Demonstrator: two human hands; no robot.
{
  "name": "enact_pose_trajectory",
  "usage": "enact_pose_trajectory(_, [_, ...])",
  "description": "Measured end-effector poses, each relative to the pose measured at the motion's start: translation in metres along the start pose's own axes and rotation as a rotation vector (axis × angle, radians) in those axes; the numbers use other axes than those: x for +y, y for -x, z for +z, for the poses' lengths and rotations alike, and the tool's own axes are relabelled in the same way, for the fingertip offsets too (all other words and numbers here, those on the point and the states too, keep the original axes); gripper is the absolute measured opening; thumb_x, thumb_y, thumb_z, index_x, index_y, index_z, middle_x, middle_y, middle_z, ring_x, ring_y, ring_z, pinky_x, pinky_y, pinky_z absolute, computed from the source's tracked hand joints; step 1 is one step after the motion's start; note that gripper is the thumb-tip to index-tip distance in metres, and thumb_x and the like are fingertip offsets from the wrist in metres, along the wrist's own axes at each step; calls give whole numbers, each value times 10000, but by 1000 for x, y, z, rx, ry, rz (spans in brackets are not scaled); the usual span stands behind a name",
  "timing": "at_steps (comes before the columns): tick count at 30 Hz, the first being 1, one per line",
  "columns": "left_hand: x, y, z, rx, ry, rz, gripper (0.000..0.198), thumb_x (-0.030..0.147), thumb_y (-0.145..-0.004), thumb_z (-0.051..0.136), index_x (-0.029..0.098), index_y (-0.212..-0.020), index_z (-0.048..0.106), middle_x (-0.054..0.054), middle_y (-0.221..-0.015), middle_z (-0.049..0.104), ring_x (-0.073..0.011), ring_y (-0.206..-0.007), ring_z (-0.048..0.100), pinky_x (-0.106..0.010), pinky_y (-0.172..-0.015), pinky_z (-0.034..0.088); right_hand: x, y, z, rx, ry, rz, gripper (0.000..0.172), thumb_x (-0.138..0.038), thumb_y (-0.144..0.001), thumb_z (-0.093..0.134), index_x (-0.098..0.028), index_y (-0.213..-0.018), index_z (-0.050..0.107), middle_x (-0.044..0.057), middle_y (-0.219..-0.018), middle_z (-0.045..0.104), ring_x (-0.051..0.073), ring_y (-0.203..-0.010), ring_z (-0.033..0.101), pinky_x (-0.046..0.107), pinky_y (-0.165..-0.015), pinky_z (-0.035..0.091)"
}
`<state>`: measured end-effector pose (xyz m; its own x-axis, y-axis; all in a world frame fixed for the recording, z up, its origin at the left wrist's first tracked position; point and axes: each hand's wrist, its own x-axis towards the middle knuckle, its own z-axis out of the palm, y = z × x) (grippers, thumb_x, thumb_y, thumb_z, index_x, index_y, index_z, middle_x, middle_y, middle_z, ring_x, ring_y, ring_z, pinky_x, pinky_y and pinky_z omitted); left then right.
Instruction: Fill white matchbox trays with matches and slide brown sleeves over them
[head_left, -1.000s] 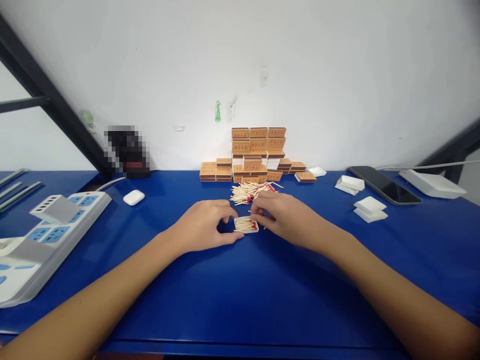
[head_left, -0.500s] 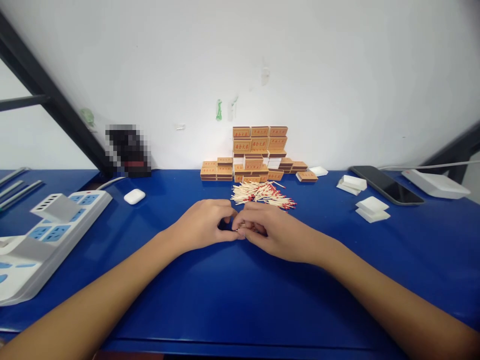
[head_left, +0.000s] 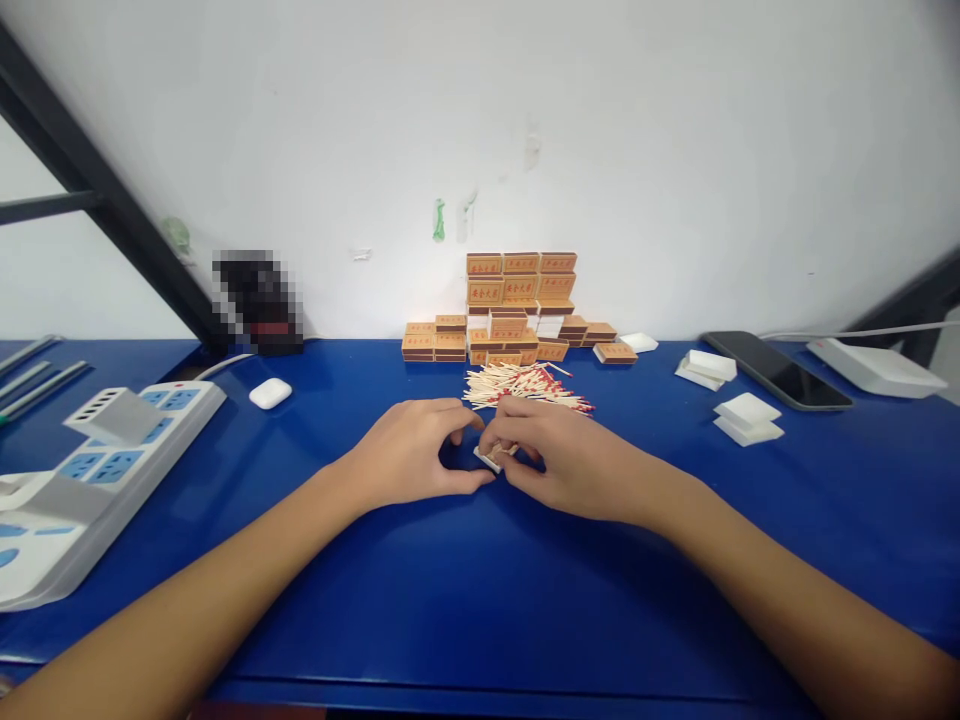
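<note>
A small white matchbox tray [head_left: 487, 459] with matchsticks [head_left: 501, 452] in it lies on the blue table between my hands. My left hand [head_left: 416, 452] curves around the tray's left end, thumb and fingers apart; its thumb tip is at the near edge, and whether it touches cannot be told. My right hand [head_left: 559, 455] reaches over the tray from the right, its bent fingers pressed onto the matchsticks inside. Its palm hides the tray's right part. Just behind the hands, a loose pile of red-tipped matches [head_left: 517, 382] is spread out.
Orange matchboxes [head_left: 519, 290] stand stacked against the wall. White trays [head_left: 746, 412] lie at right near a phone [head_left: 780, 370] and a white box [head_left: 874, 368]. At left are a power strip [head_left: 150, 440], a white earbud case [head_left: 270, 393] and a blurred dark object [head_left: 259, 300].
My hands have drawn slightly apart, the thumbs no longer meeting. The white tray's left end now shows between them. My right fingers remain over the matchsticks.
</note>
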<state>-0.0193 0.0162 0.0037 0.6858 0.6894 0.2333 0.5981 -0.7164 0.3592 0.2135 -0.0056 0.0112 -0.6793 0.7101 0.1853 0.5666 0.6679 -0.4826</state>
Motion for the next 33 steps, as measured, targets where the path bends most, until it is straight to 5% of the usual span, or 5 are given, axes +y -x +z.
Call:
enact_pose_trajectory(9, [4,2,7,51,-46,-7,298,476,-881,759,195,-914,663,11,-857,652,-145,-719,585,-285,-639,408,-1,-6,3,26,-12,17,152,-100,-950,563,-201,-840,594,17,-882,632,155,-790,570,295,-718,419])
enact_pose_trajectory(16, [8,1,15,87,-42,-80,471,633,-848,766,215,-1061,730,-8,-950,676,-168,-764,624,-314,-665,463,23,1,-36,249,139,95,100,-203,-940,575,-216,-870,646,17,-831,679,158,-719,570,303,-666,394])
enact_pose_trajectory(21, [9,1,15,88,-57,-90,331,511,-918,708,201,-1030,729,-22,-967,675,-171,-773,627,-326,-686,480,45,11,-59,26,225,232,91,-268,-883,616,-229,-847,690,7,-723,644,163,-642,540,309,-607,360])
enact_pose_trajectory(25, [5,1,10,85,-58,-87,283,453,-899,707,201,-1023,740,-21,-952,676,-154,-728,612,-314,-666,478,45,11,-54,-134,95,241,136,-351,-890,675,-247,-943,745,13,-792,652,169,-689,558,303,-623,380])
enact_pose_trajectory(33, [2,1,4,43,-64,-56,288,452,-893,711,193,-1015,744,-24,-936,680,-151,-720,606,-301,-648,472,44,6,-38,-200,28,249,137,-295,-956,605,-217,-864,670,28,-829,658,173,-713,541,308,-640,378])
